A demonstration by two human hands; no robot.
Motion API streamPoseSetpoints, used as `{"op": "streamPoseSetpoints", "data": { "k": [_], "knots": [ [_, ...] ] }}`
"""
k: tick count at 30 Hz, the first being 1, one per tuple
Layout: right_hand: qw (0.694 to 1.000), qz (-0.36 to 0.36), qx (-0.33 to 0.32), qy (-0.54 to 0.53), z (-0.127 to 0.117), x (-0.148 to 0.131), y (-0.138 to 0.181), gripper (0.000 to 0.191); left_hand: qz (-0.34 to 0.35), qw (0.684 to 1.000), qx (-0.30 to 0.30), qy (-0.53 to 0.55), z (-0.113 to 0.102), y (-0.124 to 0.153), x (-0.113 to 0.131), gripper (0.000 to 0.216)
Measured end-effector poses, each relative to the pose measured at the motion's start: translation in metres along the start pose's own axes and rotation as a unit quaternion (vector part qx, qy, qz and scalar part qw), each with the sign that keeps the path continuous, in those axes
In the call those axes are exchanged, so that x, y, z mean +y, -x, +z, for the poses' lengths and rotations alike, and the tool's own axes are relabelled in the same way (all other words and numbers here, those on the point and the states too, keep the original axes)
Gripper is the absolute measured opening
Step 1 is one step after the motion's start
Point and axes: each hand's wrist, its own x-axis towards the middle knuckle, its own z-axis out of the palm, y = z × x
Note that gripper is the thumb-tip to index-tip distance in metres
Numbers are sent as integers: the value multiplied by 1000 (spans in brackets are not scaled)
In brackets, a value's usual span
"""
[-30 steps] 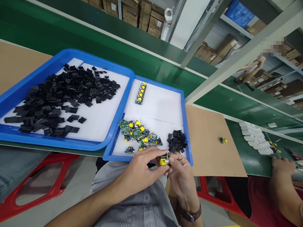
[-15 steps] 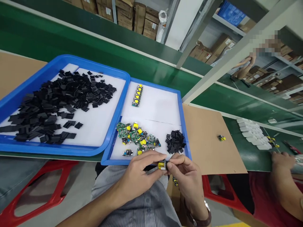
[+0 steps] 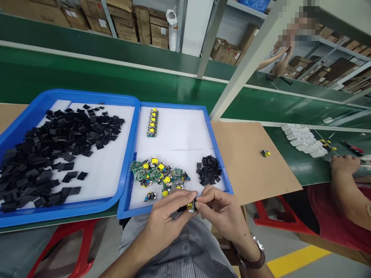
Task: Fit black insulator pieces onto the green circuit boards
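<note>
My left hand (image 3: 171,216) pinches a small circuit board (image 3: 191,206) with a yellow component between thumb and fingers, just over the near edge of the right blue tray (image 3: 218,166). Against the board's right side press the closed fingertips of my right hand (image 3: 222,210); what they grip is mostly hidden. Beyond my hands, a heap of green circuit boards (image 3: 156,173) with yellow parts lies in that tray. A small pile of black pieces (image 3: 208,170) sits to its right. Farther back stands a row of several boards (image 3: 152,122) side by side.
A larger blue tray (image 3: 129,154) on the left holds many black pieces (image 3: 72,135). One board (image 3: 265,153) lies on the brown sheet (image 3: 240,162). A co-worker's hand (image 3: 344,166) rests at right near white parts (image 3: 304,141). A slanted post (image 3: 246,58) rises behind the trays.
The camera view has turned, so trays and bench appear shifted left. Both hands stay together at the board; my right fingertips now sit closer against it.
</note>
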Motion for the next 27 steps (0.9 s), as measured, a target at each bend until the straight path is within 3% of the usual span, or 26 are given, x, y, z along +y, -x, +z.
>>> {"op": "streamPoseSetpoints", "data": {
  "k": [3,8,19,27],
  "knots": [
    [999,6,-14,-32,0,3,0,14,-12,999,10,-49,-1,-1,5,53],
    [998,-43,32,-24,7,18,11,39,-5,992,38,-124,-1,1,10,55],
    [981,-122,3,148,2,14,11,38,24,990,48,-129,1,4,9,54],
    [986,-107,-1,127,5,14,13,32,33,991,52,-121,1,4,7,49]
  ]
}}
